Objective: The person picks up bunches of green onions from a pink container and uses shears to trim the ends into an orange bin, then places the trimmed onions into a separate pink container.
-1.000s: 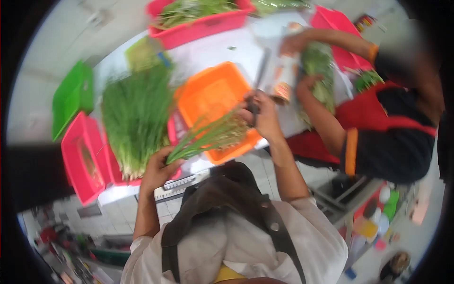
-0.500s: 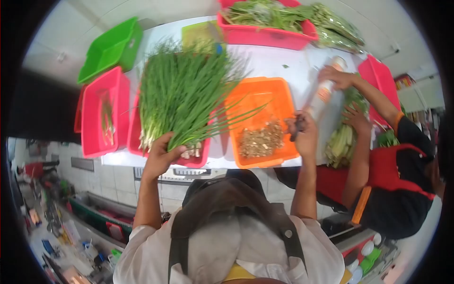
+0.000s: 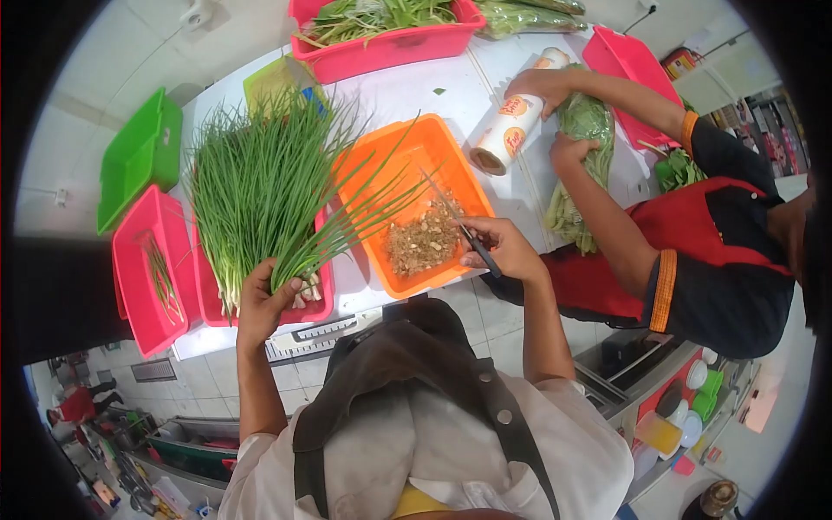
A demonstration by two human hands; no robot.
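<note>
My left hand [image 3: 267,299] is closed around the lower ends of some spring onions [image 3: 316,254], whose green tops fan out toward the orange tub [image 3: 400,143]. A large heap of spring onions [image 3: 251,178] lies in the pink tub [image 3: 211,307] beside that hand. Root trimmings [image 3: 422,246] are piled in the near end of the orange tub. Over its right edge, my right hand [image 3: 507,249] grips a knife [image 3: 476,246] by its dark handle, the thin blade pointing away and left across the trimmings.
At right a co-worker in a red apron [image 3: 693,221] has one hand on a film roll [image 3: 511,126] and the other on wrapped greens [image 3: 585,156]. Further tubs include a green one [image 3: 143,165] and a pink one of leafy greens [image 3: 390,43].
The view has shifted, so the table appears turned. My right hand has swung the knife inward, blade now over the trimmings. The co-worker's film roll is tilted differently. My left hand keeps its hold.
</note>
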